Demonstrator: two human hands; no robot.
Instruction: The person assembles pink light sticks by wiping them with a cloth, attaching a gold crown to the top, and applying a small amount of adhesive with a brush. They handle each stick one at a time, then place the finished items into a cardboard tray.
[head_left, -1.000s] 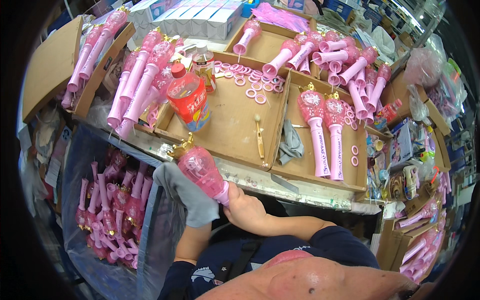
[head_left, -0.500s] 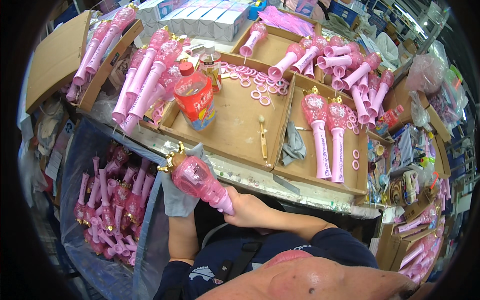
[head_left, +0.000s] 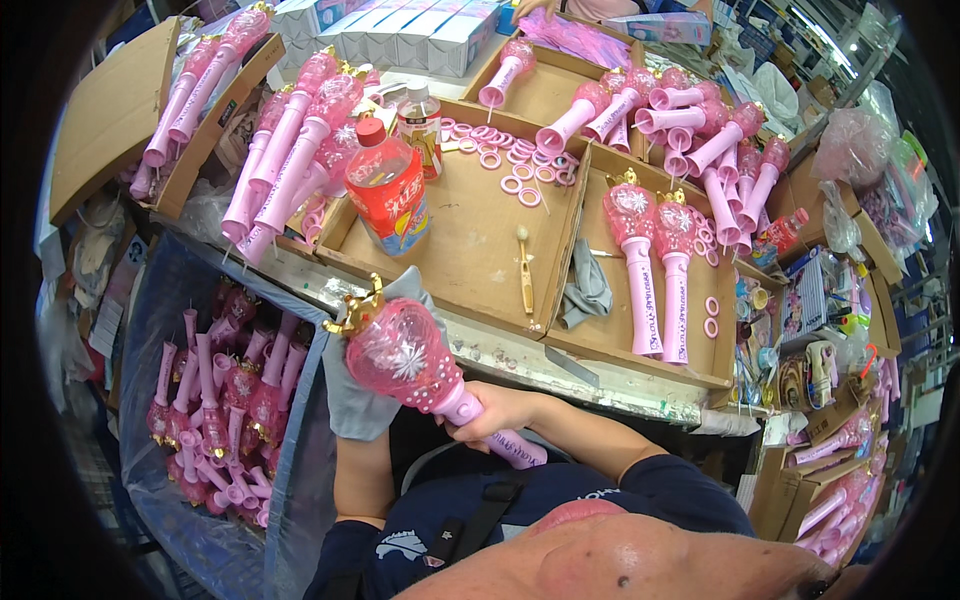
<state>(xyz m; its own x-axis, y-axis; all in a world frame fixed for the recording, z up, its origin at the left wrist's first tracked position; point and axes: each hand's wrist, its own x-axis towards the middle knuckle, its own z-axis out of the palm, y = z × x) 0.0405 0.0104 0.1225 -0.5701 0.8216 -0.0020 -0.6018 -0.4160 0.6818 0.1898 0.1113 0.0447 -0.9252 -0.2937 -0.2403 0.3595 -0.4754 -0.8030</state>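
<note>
- Pink translucent plastic wand [head_left: 405, 355] with a bulbous head, a gold crown, a white snowflake and a pale pink handle: held before the person's chest, just short of the table's near edge, tilted so that the crown points up and left
- Right hand [head_left: 495, 408]: closed around the wand's handle just below the head, the handle's lower end reaching past it toward the dark blue shirt [head_left: 540, 505]
- Left hand [head_left: 362, 410]: wrapped in a soft grey cloth [head_left: 345, 385] behind and beside the wand's head; the cloth hides the fingers, so I cannot tell whether they grip
- Blue plastic-lined bin [head_left: 300, 480]: at the person's left, full of similar pink wands [head_left: 240, 390], many with handles upward
- Shallow brown cardboard tray [head_left: 465, 260]: on the table beyond the hands, with small pink rings [head_left: 520, 168] along its far side, a wooden-handled brush [head_left: 525, 275] and a red-capped bottle with a red label [head_left: 385, 195] near its left end
- Second cardboard tray [head_left: 610, 345]: adjoining on the right, holding two crowned pink wands [head_left: 638, 265] side by side, a crumpled grey-blue cloth [head_left: 587, 288] and more rings
- Purple-pink strips [head_left: 570, 45]: heaped at the far side, another person's hand [head_left: 534, 10] just beside them
</note>
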